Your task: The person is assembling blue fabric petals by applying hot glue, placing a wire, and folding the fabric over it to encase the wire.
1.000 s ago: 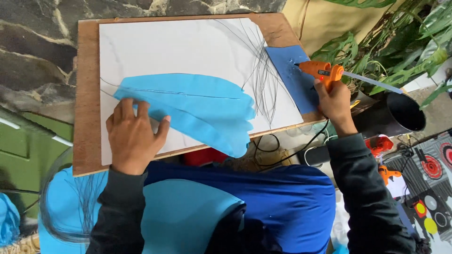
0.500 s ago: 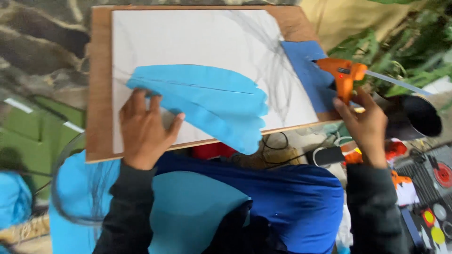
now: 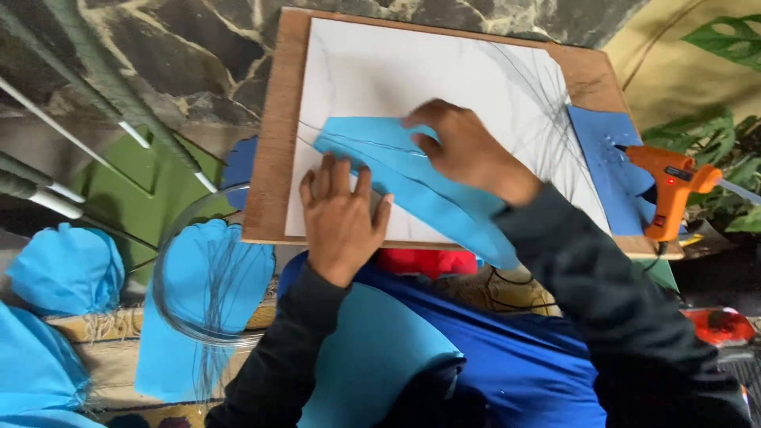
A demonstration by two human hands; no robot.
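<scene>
Right hand (image 3: pixel 468 150) now off the orange glue gun (image 3: pixel 670 186), pressing the light-blue sheet (image 3: pixel 412 178) on the board (image 3: pixel 273 143); left hand (image 3: pixel 341 218) flat beside, both open; smoothing step, needing even pressure.

I have one view only, from the camera on my head, looking steeply down and close over a wooden board (image 3: pixel 273 127) on my lap. Its far edge lies at the top, its near edge by my knees.

Dark stone wall (image 3: pixel 198 47) behind; green leafy plant (image 3: pixel 725 135) at right; soft daylight.
</scene>
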